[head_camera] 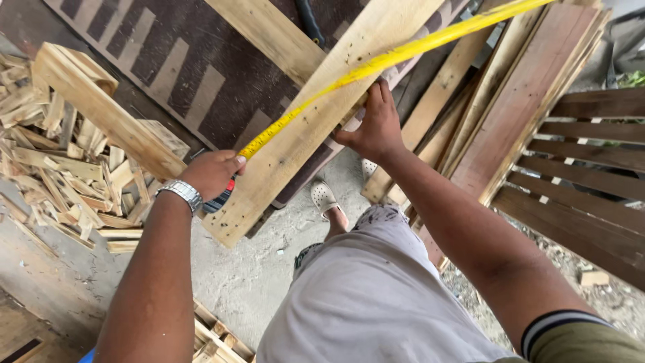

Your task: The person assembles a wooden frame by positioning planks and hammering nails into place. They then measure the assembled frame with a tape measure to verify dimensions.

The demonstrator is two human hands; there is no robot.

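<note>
The left hand (209,173) has its fingers (235,161) curled shut round the tape case (220,197), thumb pressing the yellow tape (376,64) flat where it leaves the case, near the plank's lower end. The right hand (376,124) pinches the plank (316,124) at its right edge, fingers narrow, thumb under, steadying the board so the blade lies straight along its face. The plank leans slanted over a dark panel (195,74), its low corner above the concrete floor (242,275). Offcuts (60,175) pile at the left; more boards (524,94) lean at the right.
</note>
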